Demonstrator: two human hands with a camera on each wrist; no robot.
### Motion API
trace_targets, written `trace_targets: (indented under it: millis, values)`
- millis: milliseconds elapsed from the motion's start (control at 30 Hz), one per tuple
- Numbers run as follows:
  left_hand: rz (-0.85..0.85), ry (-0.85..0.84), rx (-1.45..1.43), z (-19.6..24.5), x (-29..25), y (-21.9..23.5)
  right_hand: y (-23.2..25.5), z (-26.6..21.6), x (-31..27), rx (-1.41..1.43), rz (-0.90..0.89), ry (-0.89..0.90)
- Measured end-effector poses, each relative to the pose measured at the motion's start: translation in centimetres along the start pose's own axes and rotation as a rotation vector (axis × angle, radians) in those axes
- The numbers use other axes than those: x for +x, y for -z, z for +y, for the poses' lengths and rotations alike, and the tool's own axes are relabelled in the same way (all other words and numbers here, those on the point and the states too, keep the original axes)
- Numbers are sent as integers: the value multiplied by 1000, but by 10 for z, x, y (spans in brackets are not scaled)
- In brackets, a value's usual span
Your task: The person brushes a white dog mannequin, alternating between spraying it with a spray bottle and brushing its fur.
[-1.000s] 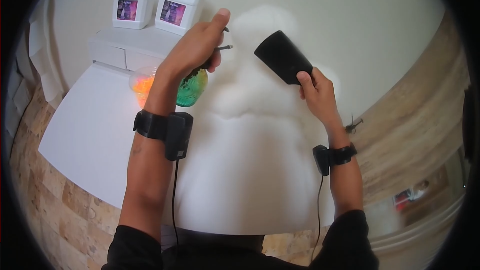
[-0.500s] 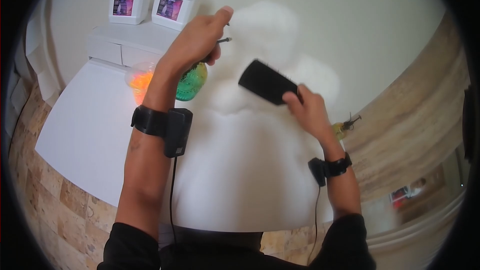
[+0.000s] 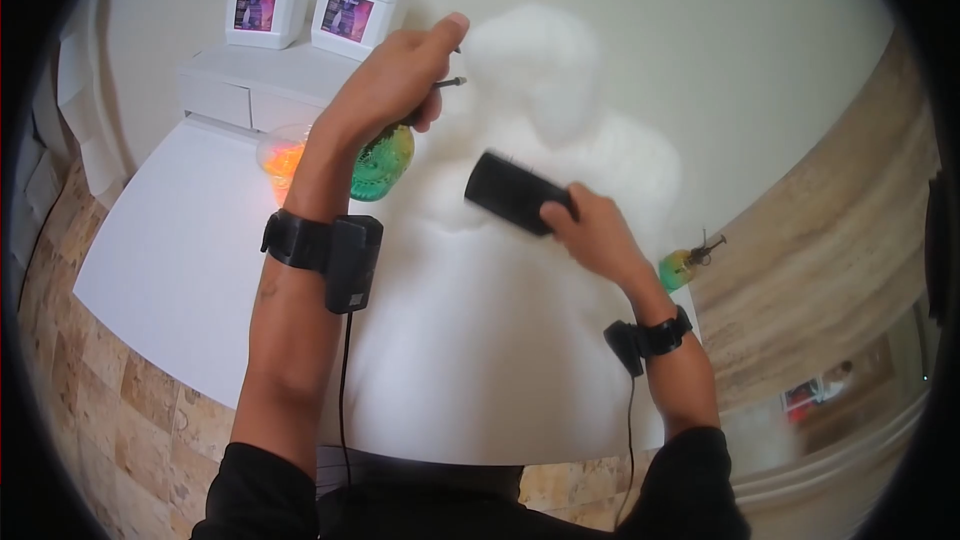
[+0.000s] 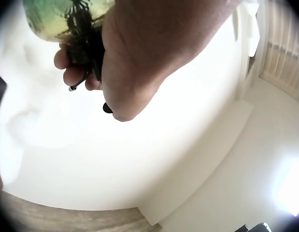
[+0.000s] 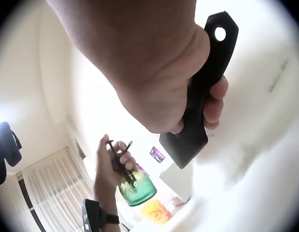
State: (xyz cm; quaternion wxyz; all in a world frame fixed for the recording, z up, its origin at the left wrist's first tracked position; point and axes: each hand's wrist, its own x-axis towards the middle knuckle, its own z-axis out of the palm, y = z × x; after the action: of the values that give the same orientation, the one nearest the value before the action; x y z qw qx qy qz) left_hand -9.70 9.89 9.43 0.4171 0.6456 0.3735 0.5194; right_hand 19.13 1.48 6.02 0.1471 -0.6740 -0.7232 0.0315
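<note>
My left hand [image 3: 400, 85] grips a ribbed green-and-yellow spray bottle [image 3: 382, 165] by its dark neck, the nozzle pointing right. The right wrist view shows that bottle [image 5: 138, 192] whole, with its dark pump top among the fingers. In my right hand [image 3: 600, 235] is a flat black brush [image 3: 512, 190], its short bristles facing away from me. Its handle [image 5: 214, 63] has a hole at the end. Behind the brush stands a white fluffy mass [image 3: 545, 50], blurred, with rounded lobes. The brush overlaps its lower part in the head view.
A clear container with glowing orange contents [image 3: 283, 165] sits behind my left forearm. Two white jugs [image 3: 268, 0] stand on a small drawer unit [image 3: 218, 95] at back left. A second green-yellow spray bottle [image 3: 677, 270] is at the white table's [image 3: 160, 270] right edge.
My right hand has brought the brush down and to the left, over the lower part of the white fluff. The left hand has stayed nearly still with the spray bottle.
</note>
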Motion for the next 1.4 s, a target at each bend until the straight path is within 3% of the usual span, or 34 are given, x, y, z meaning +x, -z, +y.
trace_targets:
  millis: [100,133,400,567,700,833,900,967,1033,1167,1233,1400]
  values:
    - [-29,0,20,0,-2,-2,-2,5,-16,22,-219,1]
    - [-38,-7,28,0,-2,-3,1,7,-16,22,-219,1]
    - [-28,-46,16,-1,0,-13,50,6,14,466,232,63]
    - [-45,-57,13,-1,0,-17,40,22,29,589,290,18]
    - [-86,-20,11,0,-1,-13,19,30,19,525,243,-5]
    - [-127,26,56,1,-4,-15,-10,47,2,324,92,8]
    - [-126,31,67,3,-6,-15,-20,49,-8,235,-71,-45]
    - [-123,34,79,3,-5,-15,-23,51,-12,104,-205,45]
    - [-121,8,50,-1,-3,-16,-18,50,-10,75,-213,58]
    - [-137,39,58,-5,0,-14,21,40,13,343,133,149]
    - [-38,27,64,-3,-1,-15,39,34,31,539,265,128]
    - [-58,24,34,1,-1,-10,62,19,47,638,309,57]
